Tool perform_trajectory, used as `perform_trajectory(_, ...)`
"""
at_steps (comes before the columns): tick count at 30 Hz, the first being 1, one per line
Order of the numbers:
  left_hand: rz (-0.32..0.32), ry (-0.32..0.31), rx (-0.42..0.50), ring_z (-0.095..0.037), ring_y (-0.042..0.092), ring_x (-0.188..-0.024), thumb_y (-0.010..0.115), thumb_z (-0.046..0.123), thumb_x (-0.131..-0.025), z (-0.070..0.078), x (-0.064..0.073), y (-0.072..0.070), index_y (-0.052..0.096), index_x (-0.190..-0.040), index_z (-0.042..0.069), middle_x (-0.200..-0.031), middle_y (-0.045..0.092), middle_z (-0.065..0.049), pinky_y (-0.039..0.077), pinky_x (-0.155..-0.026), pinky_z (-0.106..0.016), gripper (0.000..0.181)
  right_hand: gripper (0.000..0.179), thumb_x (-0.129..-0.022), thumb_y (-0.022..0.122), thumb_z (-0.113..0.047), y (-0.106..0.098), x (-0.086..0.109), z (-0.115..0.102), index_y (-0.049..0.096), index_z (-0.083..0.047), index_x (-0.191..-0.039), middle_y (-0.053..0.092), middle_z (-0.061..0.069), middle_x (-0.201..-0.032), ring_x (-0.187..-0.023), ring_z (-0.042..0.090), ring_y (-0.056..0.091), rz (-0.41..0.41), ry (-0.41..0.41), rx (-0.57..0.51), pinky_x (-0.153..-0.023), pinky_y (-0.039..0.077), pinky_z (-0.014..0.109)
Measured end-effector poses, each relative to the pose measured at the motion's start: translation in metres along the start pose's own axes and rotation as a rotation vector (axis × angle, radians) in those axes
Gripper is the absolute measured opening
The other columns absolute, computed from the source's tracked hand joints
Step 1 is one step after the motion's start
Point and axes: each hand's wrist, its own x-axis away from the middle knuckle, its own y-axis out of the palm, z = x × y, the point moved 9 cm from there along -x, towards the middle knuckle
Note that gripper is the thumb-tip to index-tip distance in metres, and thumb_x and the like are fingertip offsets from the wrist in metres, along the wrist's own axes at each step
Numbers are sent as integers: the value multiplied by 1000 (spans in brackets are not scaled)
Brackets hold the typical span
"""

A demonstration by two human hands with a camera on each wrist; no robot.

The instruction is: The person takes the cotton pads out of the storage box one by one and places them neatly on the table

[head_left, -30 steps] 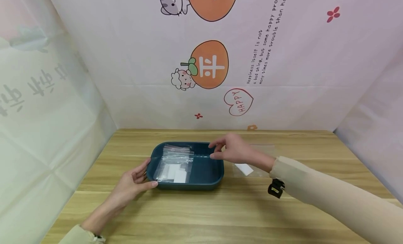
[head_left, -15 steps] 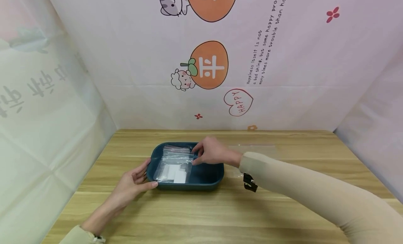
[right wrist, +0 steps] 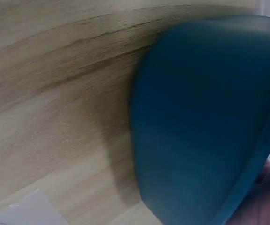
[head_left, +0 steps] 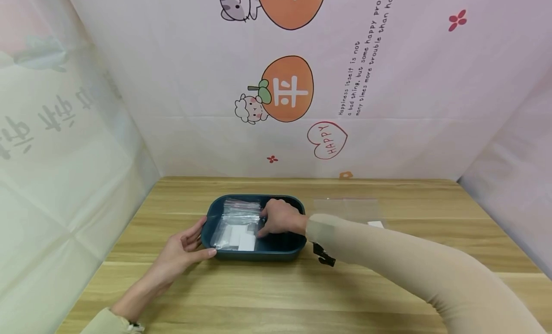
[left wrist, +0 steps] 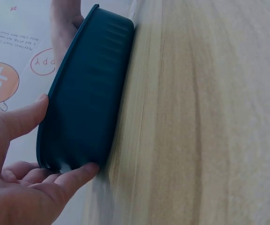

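A dark blue rounded plastic box (head_left: 260,256) stands on the wooden table. My left hand (head_left: 183,247) grips its left end, with the thumb on the front rim; in the left wrist view the thumb (left wrist: 27,117) lies at the rim and a finger near the base. Inside, clear zip bags (head_left: 237,228) with white cards lie stacked at the left. My right hand (head_left: 282,218) reaches into the right half, thumb and index finger spread apart at the stack's right edge. Its other fingers are hidden.
Right of the box, another clear bag (head_left: 345,207) with a white card (head_left: 375,224) lies flat, partly hidden behind the right sleeve (head_left: 379,252). A printed cloth wall (head_left: 388,147) rises at the table's back edge.
My right hand has moved left from above the box's right side and down inside, to the bags' edge. My left hand and the box have stayed put.
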Motion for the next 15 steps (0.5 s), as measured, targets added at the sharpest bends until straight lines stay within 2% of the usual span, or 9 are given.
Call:
perform_trajectory(2, 0, 1, 1, -39, 32, -150, 84, 12, -92, 0, 0, 0, 23, -166, 1, -170, 21, -21, 37, -115, -37, 97, 57, -83, 93, -39, 2, 0, -2, 76, -14, -132, 69, 6, -138, -109, 24, 70, 2, 14, 19, -77, 62, 38)
perform_trajectory(9, -5, 0, 5, -39, 31, -151, 84, 14, -92, -1, 1, -1, 23, -166, 2, -170, 20, -20, 37, -115, -38, 97, 54, -83, 93, -37, 3, 2, -7, 78, -13, -128, 71, 5, -133, -94, 20, 70, 24, 27, 38, -69, 62, 37)
perform_trajectory(13, -3, 1, 6, -38, 32, -151, 83, 12, -92, -2, 0, -1, 23, -166, 2, -170, 20, -20, 38, -115, -37, 96, 43, -85, 92, -32, 2, 2, -7, 81, -14, -123, 73, 3, -128, -96, 20, 71, 51, 31, 25, -72, 63, 37)
perform_trajectory(15, -1, 4, 8, -38, 32, -150, 83, 11, -92, -2, 0, -1, 23, -166, 2, -170, 21, -20, 38, -115, -36, 96, 33, -86, 91, -28, 0, 2, -6, 83, -15, -115, 75, 1, -120, -93, 18, 71, 66, 25, 6, -72, 63, 37)
